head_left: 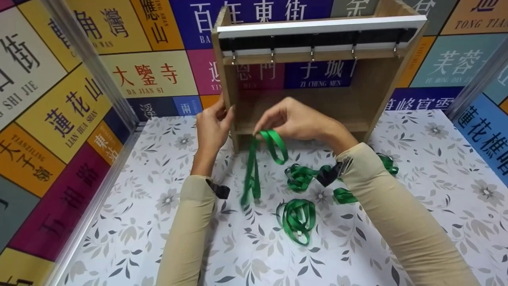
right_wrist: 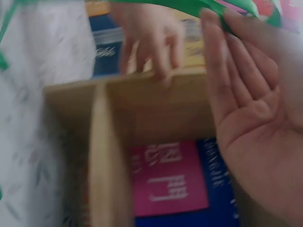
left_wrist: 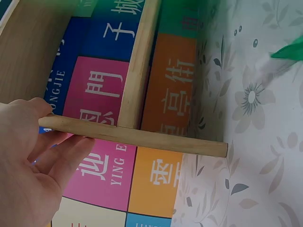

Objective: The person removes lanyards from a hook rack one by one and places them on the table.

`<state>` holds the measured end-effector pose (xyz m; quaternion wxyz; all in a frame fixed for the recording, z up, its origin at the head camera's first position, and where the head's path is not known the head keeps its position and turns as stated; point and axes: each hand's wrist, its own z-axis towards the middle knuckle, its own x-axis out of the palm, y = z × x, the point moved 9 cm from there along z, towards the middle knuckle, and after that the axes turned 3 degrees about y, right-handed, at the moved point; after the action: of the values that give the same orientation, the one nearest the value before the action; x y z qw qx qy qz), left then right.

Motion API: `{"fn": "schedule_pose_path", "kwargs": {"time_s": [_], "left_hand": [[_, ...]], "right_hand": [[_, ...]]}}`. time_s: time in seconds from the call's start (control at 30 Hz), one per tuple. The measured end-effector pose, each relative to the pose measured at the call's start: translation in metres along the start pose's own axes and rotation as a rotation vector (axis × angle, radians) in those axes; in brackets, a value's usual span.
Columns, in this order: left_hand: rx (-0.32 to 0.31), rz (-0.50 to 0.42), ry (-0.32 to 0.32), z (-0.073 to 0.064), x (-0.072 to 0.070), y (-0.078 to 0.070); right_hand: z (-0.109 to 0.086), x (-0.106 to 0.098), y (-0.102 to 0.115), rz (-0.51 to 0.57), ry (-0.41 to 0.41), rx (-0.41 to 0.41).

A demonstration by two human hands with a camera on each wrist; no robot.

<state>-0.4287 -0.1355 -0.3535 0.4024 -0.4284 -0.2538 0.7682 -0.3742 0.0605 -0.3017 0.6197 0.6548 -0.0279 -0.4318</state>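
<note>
My left hand (head_left: 213,125) grips the left side panel of a wooden rack (head_left: 234,99), thumb on the inner face and fingers outside, as the left wrist view shows. In front of the rack's lower left, my right hand (head_left: 297,119) pinches a green ribbon (head_left: 274,145) between thumb and fingertips. A loop and two loose lengths of the ribbon hang below the fingers, over the table. The right wrist view shows the same ribbon (right_wrist: 184,6) across its top, blurred. Small metal hooks (head_left: 272,55) line the rack's upper bar, with nothing hanging from them.
A coiled green ribbon (head_left: 299,218) lies on the flower-patterned table (head_left: 158,238). Another bundle of green ribbon (head_left: 299,177) lies behind it, and more ribbon (head_left: 344,196) shows beside the right sleeve. Walls with coloured lettered panels (head_left: 151,75) enclose the back and sides.
</note>
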Motion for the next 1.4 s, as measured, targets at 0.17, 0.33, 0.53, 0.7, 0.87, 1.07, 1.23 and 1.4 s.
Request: {"fn": "schedule_pose_path", "kwargs": {"time_s": [0.17, 0.33, 0.53, 0.7, 0.87, 1.07, 1.23, 1.4], "left_hand": [[-0.041, -0.024, 0.025, 0.000, 0.002, 0.001], [-0.057, -0.026, 0.027, -0.001, 0.002, 0.002], [-0.043, -0.023, 0.014, -0.001, 0.002, 0.002], [-0.006, -0.019, -0.002, -0.001, 0.002, 0.000], [0.026, 0.021, -0.026, -0.001, -0.001, -0.001], [0.044, 0.023, -0.034, 0.000, -0.003, -0.003], [0.041, 0.034, -0.036, 0.000, -0.004, -0.003], [0.033, 0.035, -0.030, -0.001, -0.002, -0.002]], "right_hand": [[-0.003, 0.004, -0.028, -0.225, 0.057, 0.167], [-0.002, 0.002, -0.037, -0.504, -0.029, 0.315], [0.012, 0.021, -0.037, -0.639, -0.196, 0.235], [0.019, 0.053, -0.038, -0.546, -0.173, 0.013], [0.014, 0.080, -0.055, -0.386, 0.009, 0.003], [0.004, 0.092, -0.072, -0.363, 0.091, 0.059], [0.004, 0.088, -0.074, -0.388, 0.055, 0.070], [0.009, 0.064, -0.053, -0.412, -0.075, 0.061]]}}
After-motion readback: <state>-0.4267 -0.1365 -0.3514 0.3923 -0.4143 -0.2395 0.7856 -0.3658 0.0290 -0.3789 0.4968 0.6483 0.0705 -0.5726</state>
